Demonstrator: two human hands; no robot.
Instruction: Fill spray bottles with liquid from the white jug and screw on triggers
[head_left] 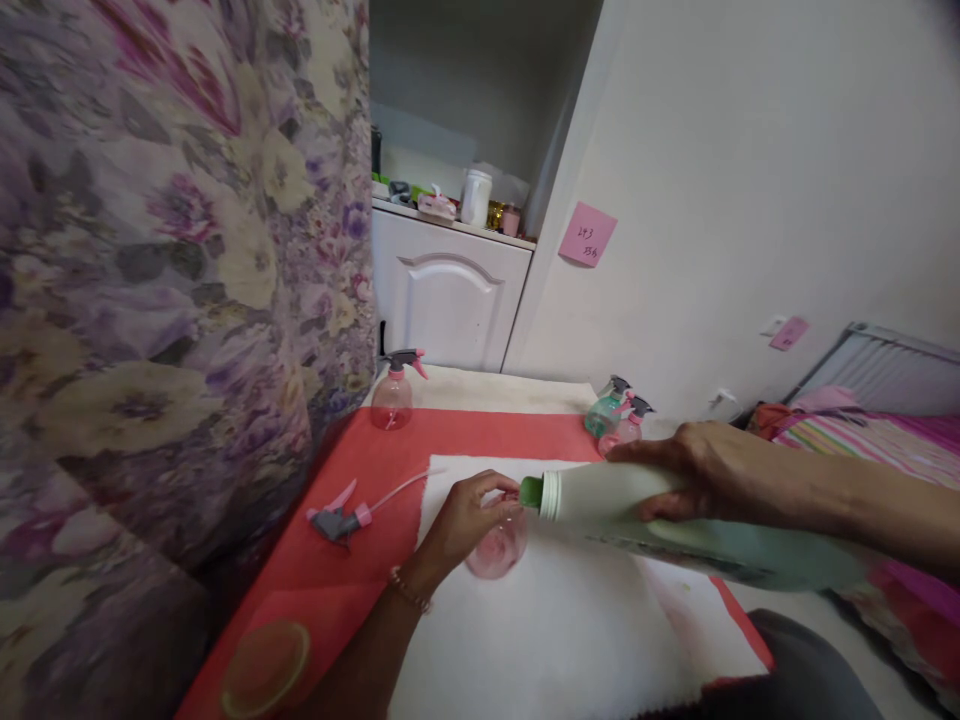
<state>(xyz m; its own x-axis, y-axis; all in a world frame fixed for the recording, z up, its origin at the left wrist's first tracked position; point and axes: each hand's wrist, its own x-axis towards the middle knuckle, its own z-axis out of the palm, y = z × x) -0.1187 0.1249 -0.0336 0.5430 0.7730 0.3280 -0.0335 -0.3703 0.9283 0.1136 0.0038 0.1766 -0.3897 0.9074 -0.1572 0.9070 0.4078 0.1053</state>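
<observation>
My left hand (474, 515) is closed around the neck of a clear pink spray bottle (499, 548), which stands on white paper without its top. In my right hand (686, 470) is a large pale green jug (622, 497), gripped by its handle and tipped on its side. The jug's green mouth is right at the neck of the pink bottle; whether liquid flows I cannot tell. A grey and pink spray trigger head (341, 518) with its thin tube lies on the red cloth to the left.
A pink spray bottle (391, 398) stands at the back left of the table. Green (604, 410) and pink (630, 428) spray bottles stand at the back right. A round clear lid-like disc (265, 668) lies front left. A flowered curtain (187, 250) hangs along the left; a bed (885, 440) is at right.
</observation>
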